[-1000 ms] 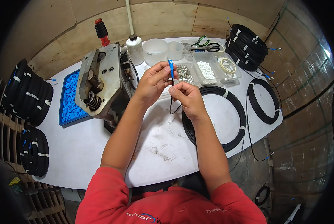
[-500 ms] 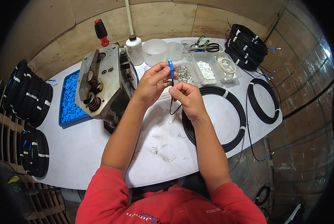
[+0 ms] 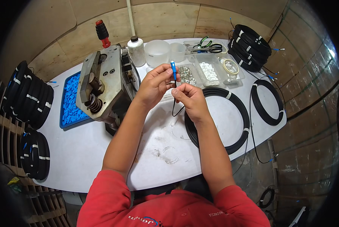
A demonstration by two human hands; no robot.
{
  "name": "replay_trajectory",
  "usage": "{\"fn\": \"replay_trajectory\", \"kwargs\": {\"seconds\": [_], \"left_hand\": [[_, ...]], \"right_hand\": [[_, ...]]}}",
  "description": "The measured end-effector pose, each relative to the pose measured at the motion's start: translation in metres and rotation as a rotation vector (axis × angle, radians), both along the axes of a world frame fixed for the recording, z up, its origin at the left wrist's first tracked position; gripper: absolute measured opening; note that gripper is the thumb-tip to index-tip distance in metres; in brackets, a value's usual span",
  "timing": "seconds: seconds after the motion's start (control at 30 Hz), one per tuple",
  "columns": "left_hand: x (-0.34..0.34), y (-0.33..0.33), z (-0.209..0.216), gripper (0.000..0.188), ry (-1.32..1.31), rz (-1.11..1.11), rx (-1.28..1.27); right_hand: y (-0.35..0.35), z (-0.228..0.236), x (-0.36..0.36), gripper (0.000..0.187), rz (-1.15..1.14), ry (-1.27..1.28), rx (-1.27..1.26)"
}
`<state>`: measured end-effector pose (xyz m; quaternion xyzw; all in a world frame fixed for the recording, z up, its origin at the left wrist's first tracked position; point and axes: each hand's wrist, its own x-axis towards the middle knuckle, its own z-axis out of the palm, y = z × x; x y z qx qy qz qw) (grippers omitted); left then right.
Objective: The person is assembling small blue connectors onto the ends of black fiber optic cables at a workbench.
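My left hand (image 3: 157,84) pinches a blue fibre-optic connector (image 3: 173,70) between thumb and fingers, its pale tip pointing up and away. A thin black cable (image 3: 174,106) runs down from the connector. Just below, my right hand (image 3: 192,99) is closed on that cable with thumb and forefinger. The cable loops under my right hand toward a large black cable coil (image 3: 246,116), which lies flat on the table beside my right wrist and is tied with white tape. My right forearm crosses part of that coil.
Left of my arms stands a metal press (image 3: 109,87), next to a blue tray (image 3: 87,121) of blue connector parts. Behind my hands are clear bins with metal pieces (image 3: 186,75) and white pieces (image 3: 208,72), plus a white bottle (image 3: 136,52). Coil stacks (image 3: 249,47) stand at the edges.
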<state>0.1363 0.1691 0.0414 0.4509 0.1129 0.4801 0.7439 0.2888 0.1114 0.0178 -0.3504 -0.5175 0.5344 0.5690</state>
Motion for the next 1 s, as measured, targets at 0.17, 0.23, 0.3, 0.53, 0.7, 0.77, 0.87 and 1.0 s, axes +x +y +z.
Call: {"fn": "replay_trajectory", "kwargs": {"seconds": [0.17, 0.23, 0.3, 0.53, 0.7, 0.77, 0.87, 1.0], "left_hand": [[-0.0014, 0.0010, 0.0009, 0.017, 0.022, -0.013, 0.009], [-0.0008, 0.0010, 0.0006, 0.017, 0.011, 0.008, 0.013], [-0.0006, 0.0005, 0.0005, 0.016, 0.017, 0.017, 0.004], [0.0004, -0.0002, 0.0019, 0.015, 0.009, 0.014, 0.003], [-0.0022, -0.0001, 0.0025, 0.018, 0.006, 0.006, 0.024], [-0.0007, -0.0019, 0.0048, 0.020, 0.015, 0.006, 0.014], [-0.0011, -0.0039, 0.0064, 0.023, 0.042, -0.015, 0.018], [-0.0028, -0.0018, 0.0035, 0.023, 0.021, -0.012, 0.047]], "right_hand": [[0.0003, 0.0003, -0.0004, 0.014, -0.007, -0.008, -0.006], [0.0003, -0.0002, -0.0003, 0.014, -0.005, -0.013, -0.003], [-0.0003, 0.0002, -0.0004, 0.014, -0.003, -0.008, -0.006], [-0.0004, 0.0011, -0.0003, 0.014, -0.003, 0.004, -0.002], [0.0009, -0.0005, -0.0006, 0.014, 0.002, -0.003, -0.003], [0.0009, -0.0012, 0.0010, 0.014, 0.001, 0.002, -0.004], [0.0014, -0.0022, 0.0012, 0.014, 0.010, 0.012, -0.003], [0.0022, -0.0020, 0.0011, 0.015, 0.027, 0.012, -0.023]]}}
